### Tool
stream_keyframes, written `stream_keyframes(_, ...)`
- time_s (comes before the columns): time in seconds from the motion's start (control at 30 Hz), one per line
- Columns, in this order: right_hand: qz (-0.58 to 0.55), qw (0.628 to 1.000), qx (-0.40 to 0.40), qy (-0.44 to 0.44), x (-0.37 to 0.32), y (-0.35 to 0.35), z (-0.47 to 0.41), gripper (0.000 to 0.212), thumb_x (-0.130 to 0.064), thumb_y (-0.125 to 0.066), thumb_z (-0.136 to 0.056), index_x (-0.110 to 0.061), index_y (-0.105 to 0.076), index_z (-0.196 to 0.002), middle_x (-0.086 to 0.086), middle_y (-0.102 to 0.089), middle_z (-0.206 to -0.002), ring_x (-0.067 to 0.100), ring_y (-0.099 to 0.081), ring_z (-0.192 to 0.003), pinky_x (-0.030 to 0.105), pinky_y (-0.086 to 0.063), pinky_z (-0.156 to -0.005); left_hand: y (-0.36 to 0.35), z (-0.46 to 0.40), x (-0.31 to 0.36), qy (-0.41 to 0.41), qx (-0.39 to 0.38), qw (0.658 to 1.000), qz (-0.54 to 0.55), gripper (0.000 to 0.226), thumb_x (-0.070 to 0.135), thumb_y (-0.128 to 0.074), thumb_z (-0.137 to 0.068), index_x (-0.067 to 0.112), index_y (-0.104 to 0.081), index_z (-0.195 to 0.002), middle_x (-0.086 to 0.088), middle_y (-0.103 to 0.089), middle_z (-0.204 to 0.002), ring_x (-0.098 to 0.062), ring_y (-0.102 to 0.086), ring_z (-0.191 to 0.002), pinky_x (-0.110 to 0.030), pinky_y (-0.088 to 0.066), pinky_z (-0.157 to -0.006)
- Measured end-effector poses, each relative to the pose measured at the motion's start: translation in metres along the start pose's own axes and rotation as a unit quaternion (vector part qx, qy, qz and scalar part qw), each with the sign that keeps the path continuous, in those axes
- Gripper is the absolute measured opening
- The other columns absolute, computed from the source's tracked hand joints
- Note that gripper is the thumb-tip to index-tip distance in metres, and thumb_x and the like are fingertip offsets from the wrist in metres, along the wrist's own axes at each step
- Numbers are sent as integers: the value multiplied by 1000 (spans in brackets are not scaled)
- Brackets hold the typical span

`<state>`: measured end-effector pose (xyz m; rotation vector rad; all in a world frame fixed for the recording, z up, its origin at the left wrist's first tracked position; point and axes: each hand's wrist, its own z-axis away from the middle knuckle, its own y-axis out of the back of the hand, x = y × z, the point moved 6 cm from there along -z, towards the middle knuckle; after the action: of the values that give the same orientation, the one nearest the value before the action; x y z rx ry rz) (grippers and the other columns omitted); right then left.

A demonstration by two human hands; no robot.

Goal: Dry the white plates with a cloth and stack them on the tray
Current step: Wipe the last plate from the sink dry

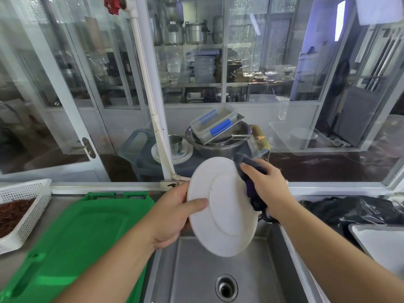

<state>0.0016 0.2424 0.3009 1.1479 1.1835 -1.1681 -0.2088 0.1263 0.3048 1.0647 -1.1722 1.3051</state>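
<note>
The left hand is gripping the left rim of a white plate and holding it tilted above the steel sink, thumb lying across its face. The right hand is pressing a dark cloth against the plate's upper right edge. A green board is lying on the counter left of the sink, and a metal tray is sitting at the right.

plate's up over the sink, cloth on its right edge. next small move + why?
Probably sweep the dark cloth across the white plate. The right hand presses it only at the right rim; the left hand grips the left rim, holding the plate tilted over the sink, so its centre looks unwiped.
</note>
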Motion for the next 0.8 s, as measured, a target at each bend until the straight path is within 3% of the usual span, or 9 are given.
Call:
stream_keyframes(0.07,98,991,-12,91,-20,-8,6,9,-47,-70,-91,-52,-74,-97,-16,-75,-81,4,-67,-65,26,-56,-57,-5,-1,-1,-15,-11,1000,-13,32,-4,-59,-99,17,-70,-120,-7,-80,-110,-17,-76,-96,-27,-60,-70)
stream_keyframes(0.13,203,956,-21,212,-43,-21,17,16,-43,-71,-95,-52,-73,-107,-25,-72,-98,-5,-65,-94,21,-53,-81,-10,-2,-2,-27,-17,999,-17,30,-2,-63,-98,17,-70,-120,-8,-79,-113,-19,-76,-101,-28,-61,-76)
stream_keyframes(0.23,276,878,-95,379,-72,-48,43,31,-31,-78,-94,-30,-76,-125,-13,-69,-121,4,-61,-114,22,-47,-99,-16,-3,-4,-42,-18,999,10,30,7,-68,-88,17,-74,-116,-11,-78,-115,-23,-75,-104,-33,-62,-82)
stream_keyframes(0.3,310,829,-155,438,-80,-63,58,34,-30,-80,-92,-24,-76,-126,-5,-69,-125,8,-63,-115,19,-46,-102,-18,-1,-7,-50,-14,998,24,30,10,-67,-85,22,-76,-111,-10,-78,-114,-23,-74,-104,-33,-61,-81)
stream_keyframes(0.37,326,814,-162,453,-84,-69,62,34,-31,-79,-92,-24,-76,-125,-3,-69,-124,13,-65,-113,22,-48,-101,-17,2,-10,-57,-10,998,38,31,11,-67,-86,24,-76,-111,-12,-77,-116,-25,-74,-106,-36,-61,-83)
stream_keyframes(0.5,318,862,-72,388,-89,-57,40,29,-35,-75,-95,-31,-74,-124,-9,-72,-112,10,-65,-104,26,-51,-92,-16,6,-12,-93,-3,994,51,33,13,-70,-86,25,-76,-116,-15,-75,-122,-31,-72,-114,-44,-60,-95)
stream_keyframes(0.6,229,944,-30,235,-77,-32,13,14,-42,-70,-95,-45,-74,-109,-24,-70,-78,-11,-64,-74,14,-52,-68,-14,9,-6,-136,26,989,46,36,27,-77,-79,28,-76,-115,-13,-76,-122,-36,-69,-119,-55,-53,-105)
stream_keyframes(0.67,104,988,-31,114,-58,-22,2,7,-43,-70,-95,-50,-73,-95,-9,-70,-70,4,-65,-51,26,-56,-50,-12,12,-3,-167,57,984,16,35,35,-75,-79,34,-75,-113,-8,-77,-118,-36,-69,-117,-59,-53,-102)
stream_keyframes(0.8,-34,999,14,3,-28,-15,-2,13,-40,-76,-91,-47,-74,-81,-10,-70,-63,6,-63,-44,28,-54,-45,-20,19,-4,-204,95,972,-72,30,48,-69,-82,46,-70,-112,8,-77,-112,-15,-72,-107,-44,-61,-90)
